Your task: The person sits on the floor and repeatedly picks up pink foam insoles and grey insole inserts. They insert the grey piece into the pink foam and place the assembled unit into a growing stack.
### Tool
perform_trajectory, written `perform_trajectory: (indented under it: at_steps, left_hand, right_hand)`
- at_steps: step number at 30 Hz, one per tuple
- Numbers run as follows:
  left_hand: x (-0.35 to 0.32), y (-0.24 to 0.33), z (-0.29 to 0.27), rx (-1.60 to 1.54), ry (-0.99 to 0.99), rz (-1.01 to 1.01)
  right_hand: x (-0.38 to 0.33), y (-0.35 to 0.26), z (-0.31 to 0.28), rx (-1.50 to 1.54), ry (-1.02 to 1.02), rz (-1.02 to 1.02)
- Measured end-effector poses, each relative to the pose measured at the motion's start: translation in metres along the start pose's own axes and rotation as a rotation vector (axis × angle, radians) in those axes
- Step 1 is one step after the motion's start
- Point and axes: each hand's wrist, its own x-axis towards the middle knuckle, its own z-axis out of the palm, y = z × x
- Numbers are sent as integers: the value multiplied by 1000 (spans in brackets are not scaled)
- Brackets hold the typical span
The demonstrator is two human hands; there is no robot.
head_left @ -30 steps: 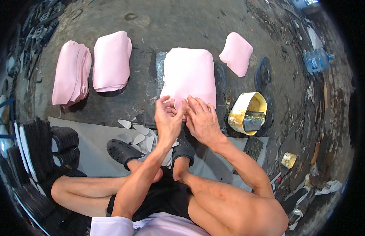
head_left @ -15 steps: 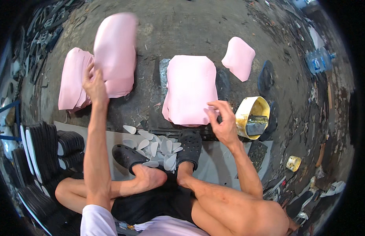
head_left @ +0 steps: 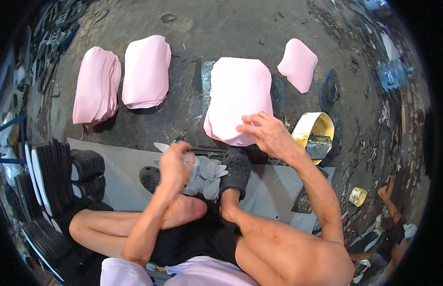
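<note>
Directly ahead lies a stack of thin pink sheets with rounded corners. My right hand is at its near right corner, the bent fingers closed on the edge of the top sheet; the thumb is partly hidden. My left hand hovers, empty as far as I can see, over a heap of small grey teardrop-shaped pieces between my feet. Motion smears its fingers. To the left stand two more piles of pink sheets, an outer pile and an inner pile.
A single pink sheet lies at the far right. Nearer are a cut-open yellowish container with a dark block inside and a small yellow cup. Black soles are stacked at my left. Another person's arm shows at the right.
My left hand has let go of a pink sheet on the inner left pile and come back toward me. My right hand has moved in onto the middle stack's corner.
</note>
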Motion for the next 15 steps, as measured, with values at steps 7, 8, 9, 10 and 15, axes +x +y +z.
perform_trajectory:
  at_steps: [7, 8, 9, 10, 15]
  left_hand:
    - [-42, 23, 32, 80, 38, 94]
    - [-46, 26, 37, 125, 30, 75]
    - [-49, 29, 41, 162, 22, 63]
    - [-50, 26, 45, 162, 28, 67]
    - [-54, 14, 50, -4, 126, 42]
  right_hand:
    - [52, 35, -119, 133, 843, 592]
    - [48, 20, -150, -34, 902, 452]
    - [42, 7, -174, -213, 953, 310]
    - [41, -2, -177, -300, 944, 202]
    - [31, -47, -116, -562, 636, 10]
